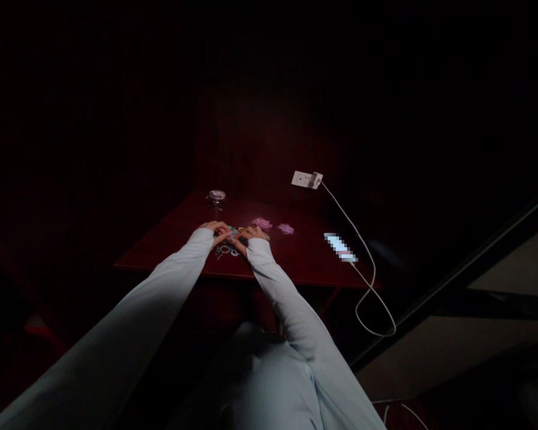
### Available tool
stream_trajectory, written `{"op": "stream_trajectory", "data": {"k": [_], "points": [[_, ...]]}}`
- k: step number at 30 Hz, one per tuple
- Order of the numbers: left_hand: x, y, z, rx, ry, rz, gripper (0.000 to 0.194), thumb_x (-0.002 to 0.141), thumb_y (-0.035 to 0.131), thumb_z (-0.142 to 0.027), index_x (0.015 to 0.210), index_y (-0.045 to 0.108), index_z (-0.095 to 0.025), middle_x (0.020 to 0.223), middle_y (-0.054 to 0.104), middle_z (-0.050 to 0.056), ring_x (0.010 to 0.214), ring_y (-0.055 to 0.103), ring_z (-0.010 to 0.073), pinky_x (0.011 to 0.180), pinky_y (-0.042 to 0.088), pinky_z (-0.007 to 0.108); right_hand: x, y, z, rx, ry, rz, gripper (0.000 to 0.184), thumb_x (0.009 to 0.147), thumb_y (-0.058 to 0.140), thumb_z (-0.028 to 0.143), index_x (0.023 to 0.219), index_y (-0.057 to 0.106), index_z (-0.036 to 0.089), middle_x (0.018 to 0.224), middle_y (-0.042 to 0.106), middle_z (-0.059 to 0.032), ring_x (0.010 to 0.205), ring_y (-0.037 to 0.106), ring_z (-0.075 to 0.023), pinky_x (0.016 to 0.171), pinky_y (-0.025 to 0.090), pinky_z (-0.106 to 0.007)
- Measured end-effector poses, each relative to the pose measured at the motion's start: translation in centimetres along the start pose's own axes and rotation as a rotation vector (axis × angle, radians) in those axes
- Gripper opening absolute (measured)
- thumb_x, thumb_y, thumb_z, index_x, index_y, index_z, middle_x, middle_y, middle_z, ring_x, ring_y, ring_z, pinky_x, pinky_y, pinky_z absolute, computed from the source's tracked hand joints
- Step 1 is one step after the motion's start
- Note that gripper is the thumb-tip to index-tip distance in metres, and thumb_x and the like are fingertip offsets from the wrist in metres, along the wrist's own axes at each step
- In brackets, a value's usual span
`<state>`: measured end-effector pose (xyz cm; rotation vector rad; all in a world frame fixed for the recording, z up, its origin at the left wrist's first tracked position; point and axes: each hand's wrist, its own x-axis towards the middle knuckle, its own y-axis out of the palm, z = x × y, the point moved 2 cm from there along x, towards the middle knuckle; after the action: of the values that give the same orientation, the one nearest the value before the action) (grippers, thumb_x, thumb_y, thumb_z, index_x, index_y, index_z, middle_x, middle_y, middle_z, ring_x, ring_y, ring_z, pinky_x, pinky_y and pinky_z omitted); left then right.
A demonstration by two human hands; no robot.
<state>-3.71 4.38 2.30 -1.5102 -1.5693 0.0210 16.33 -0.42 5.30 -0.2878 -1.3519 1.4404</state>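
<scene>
Dim room | dark-red table [161, 242] | reddish wall [251, 137] | white socket plate [301, 178]

At the right of the dark red table [170, 245], a phone [341, 247] with a bright, pixelated screen. Above, on the dark wall [251, 149] behind, a white outlet [299, 178] with a plugged-in charger [315, 180]. From charger to phone, a white cable [375, 269], looping past the table's front edge.

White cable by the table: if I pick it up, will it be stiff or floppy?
The white cable is probably floppy, since it curves and loops. Lifting it might tug the glowing phone, where one end seems attached.
</scene>
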Motion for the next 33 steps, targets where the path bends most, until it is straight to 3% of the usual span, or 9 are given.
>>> {"op": "stream_trajectory", "data": {"k": [6, 11, 20, 24, 33], "points": [[0.0, 0.2, 0.0, -0.083, 0.011, -0.017, 0.027, 0.085, 0.068, -0.050, 0.084, 0.072, -0.023, 0.083, 0.079, 0.002, 0.074, 0.073, 0.0185, 0.074, 0.057, 0.029, 0.3, 0.3, -1.1, 0.026, 0.058, -0.042, 0.022, 0.103, 0.066, 0.042, 0.104, 0.083, 0.028, 0.108, 0.070, -0.0054, 0.112, 0.051, -0.0238, 0.097, 0.040, -0.035], [0.1, 0.0, 0.3, -0.107, -0.018, -0.038, 0.029, 0.085, 0.068, -0.051, 0.085, 0.073, -0.023, 0.083, 0.078, 0.003, 0.073, 0.072, 0.0183, 0.073, 0.057, 0.029, 0.4, 0.5, -2.4, 0.102, 0.184, -0.157, 0.027, 0.104, 0.063, 0.044, 0.105, 0.083, 0.026, 0.108, 0.073, -0.0064, 0.112, 0.053, -0.0246, 0.100, 0.041, -0.035], [-0.3, -0.7, -0.4, 0.097, -0.087, -0.165, 0.021, 0.090, 0.064, -0.043, 0.078, 0.071, -0.026, 0.067, 0.069, -0.001, 0.078, 0.065, 0.0215, 0.087, 0.048, 0.035, -2.1, -2.8, -9.1, 0.013, 0.666, -0.484, 0.042, 0.103, 0.055, 0.055, 0.106, 0.083, 0.024, 0.118, 0.073, -0.0145, 0.113, 0.053, -0.0334, 0.095, 0.040, -0.046], [-0.3, -0.7, -0.6, 0.104, -0.107, -0.104, 0.019, 0.089, 0.063, -0.041, 0.077, 0.070, -0.026, 0.069, 0.068, -0.001, 0.078, 0.064, 0.0221, 0.087, 0.045, 0.035, -2.4, -3.3, -10.2, -0.042, 0.622, -0.495, 0.044, 0.102, 0.057, 0.056, 0.100, 0.084, 0.021, 0.115, 0.073, -0.0178, 0.111, 0.052, -0.0358, 0.093, 0.039, -0.047], [-0.4, -0.9, -1.9, 0.218, -0.188, -0.068, 0.017, 0.089, 0.060, -0.035, 0.082, 0.072, -0.025, 0.076, 0.072, -0.001, 0.085, 0.065, 0.0198, 0.092, 0.042, 0.032, -1.4, -2.9, -8.2, -0.395, 0.430, -0.221, 0.037, 0.105, 0.055, 0.044, 0.112, 0.084, 0.023, 0.136, 0.069, -0.0147, 0.127, 0.048, -0.0344, 0.099, 0.035, -0.043]]}}
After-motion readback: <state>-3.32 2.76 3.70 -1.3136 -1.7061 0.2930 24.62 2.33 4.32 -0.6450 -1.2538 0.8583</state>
